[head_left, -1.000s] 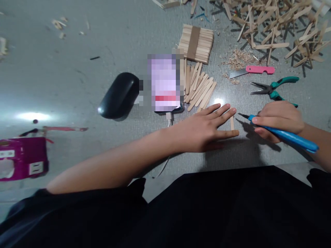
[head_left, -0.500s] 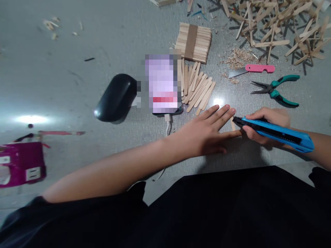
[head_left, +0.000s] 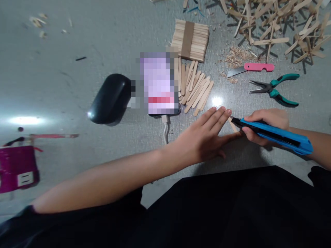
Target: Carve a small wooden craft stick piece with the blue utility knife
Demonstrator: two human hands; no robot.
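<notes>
My left hand [head_left: 207,136] lies flat on the grey floor, fingers stretched out, pressing down a short wooden craft stick [head_left: 232,124] that pokes out past the fingertips. My right hand [head_left: 263,125] is wrapped round a blue utility knife [head_left: 274,135]. The knife's black tip touches the stick right beside my left fingertips. Most of the stick is hidden under the fingers.
Loose craft sticks [head_left: 195,88] and a banded bundle [head_left: 190,40] lie beyond my hands. A phone [head_left: 159,84] with a cable, a black case [head_left: 110,100], a pink-handled blade [head_left: 252,68], green pliers [head_left: 276,88], stick assemblies [head_left: 274,24] and a magenta box [head_left: 17,168] sit around.
My right hand turned the blue knife and brought its tip from just right of the stick onto it. My left hand stayed flat on the stick, which now sits slightly slanted.
</notes>
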